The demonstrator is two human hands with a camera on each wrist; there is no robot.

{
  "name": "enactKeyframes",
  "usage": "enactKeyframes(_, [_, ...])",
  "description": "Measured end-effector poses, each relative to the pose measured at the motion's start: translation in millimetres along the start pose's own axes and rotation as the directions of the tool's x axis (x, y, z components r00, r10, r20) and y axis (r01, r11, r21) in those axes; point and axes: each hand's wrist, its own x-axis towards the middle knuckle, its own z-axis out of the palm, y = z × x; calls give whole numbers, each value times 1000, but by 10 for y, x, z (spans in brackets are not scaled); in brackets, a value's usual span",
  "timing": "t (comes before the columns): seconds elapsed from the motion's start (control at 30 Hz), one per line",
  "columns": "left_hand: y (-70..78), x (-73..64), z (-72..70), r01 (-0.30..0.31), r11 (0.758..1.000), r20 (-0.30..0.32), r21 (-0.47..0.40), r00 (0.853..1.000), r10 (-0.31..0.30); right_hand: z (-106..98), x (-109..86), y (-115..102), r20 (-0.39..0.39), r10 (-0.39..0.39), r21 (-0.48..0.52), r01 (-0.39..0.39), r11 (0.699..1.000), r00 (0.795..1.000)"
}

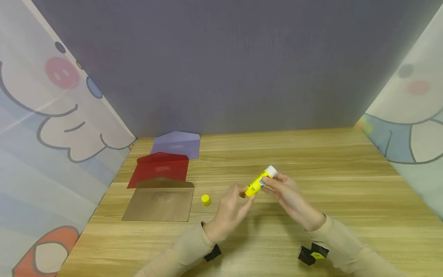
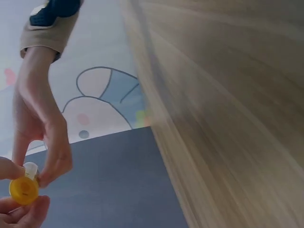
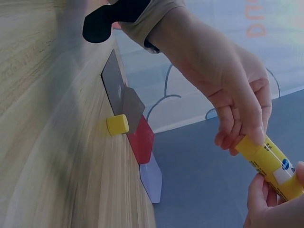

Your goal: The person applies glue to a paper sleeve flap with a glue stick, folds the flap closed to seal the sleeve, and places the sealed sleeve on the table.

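Note:
Above the table, both hands hold a yellow glue stick [image 1: 255, 186], tilted, with its white end up and to the right. The left hand [image 1: 227, 211] pinches the lower yellow end between thumb and fingers. Thumb and fingers of the right hand [image 1: 292, 200] grip the body near the white end. In the left wrist view the round yellow base of the glue stick [image 2: 23, 190] faces the camera. The right wrist view shows the left hand's thumb on that end of the glue stick [image 3: 266, 159]. A yellow cap [image 1: 205, 199] stands on the table, left of the left hand.
Three envelopes lie with flaps raised at the left of the wooden table [image 1: 311, 154]: brown [image 1: 159, 204], red [image 1: 160, 169] and purple [image 1: 178, 146]. They overlap slightly. A grey panel [image 1: 235, 69] stands behind, and cartoon-printed sheets flank both sides.

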Motion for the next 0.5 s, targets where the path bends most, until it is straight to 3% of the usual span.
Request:
enactKeyframes(0.1, [-36,-15,10,-75,995,-26,62,997,77,10,-4,-1,-3,-4,-4,4,1000,1000])
enactKeyframes(0.17, [-56,-29,17,-75,996,-39,46,996,77,15,-11,-7,-5,-8,-4,8,1000,1000])
enactKeyframes(0.23, [-65,-44,20,-36,999,-41,-11,999,35,18,-16,-15,-3,-13,-5,13,1000,1000])
enactKeyframes(0.3, [-53,-48,14,59,992,-18,-110,998,-62,15,-20,-23,5,-16,-4,16,1000,1000])
enactKeyframes(0.33, [-39,-45,6,127,977,3,-171,992,-128,13,-22,-26,10,-16,-3,16,1000,1000])
enactKeyframes(0.4, [-10,-28,-19,287,908,80,-306,958,-276,8,-22,-32,21,-16,-1,16,1000,1000])
enactKeyframes(0.43, [3,-13,-35,374,848,131,-375,927,-351,5,-22,-34,27,-17,3,16,1000,999])
enactKeyframes(0.5, [18,19,-69,532,695,238,-483,844,-481,-3,-21,-39,41,-16,10,15,1000,999])
